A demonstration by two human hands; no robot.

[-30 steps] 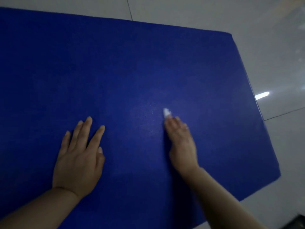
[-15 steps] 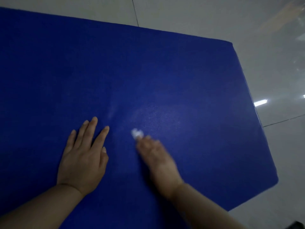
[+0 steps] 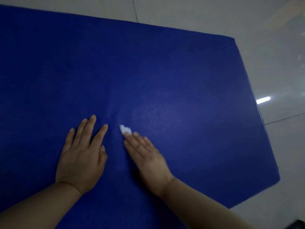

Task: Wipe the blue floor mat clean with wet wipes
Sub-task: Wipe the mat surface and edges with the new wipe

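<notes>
A large blue floor mat (image 3: 148, 71) fills most of the head view, lying on a pale tiled floor. My left hand (image 3: 82, 152) lies flat on the mat, palm down, fingers spread and straight. Just to its right, my right hand (image 3: 145, 156) presses a small crumpled white wet wipe (image 3: 124, 129) against the mat with straight fingers; only the wipe's far end shows past the fingertips. A faint damp sheen lies on the mat beyond the wipe.
Glossy light tiles (image 3: 280, 63) surround the mat at the top and right, with a bright lamp reflection (image 3: 264, 99) by the mat's right edge. A dark object's corner (image 3: 297, 226) shows at the bottom right.
My right hand has slid the wipe leftward across the mat, ending close beside my left hand. The left hand has stayed flat in place.
</notes>
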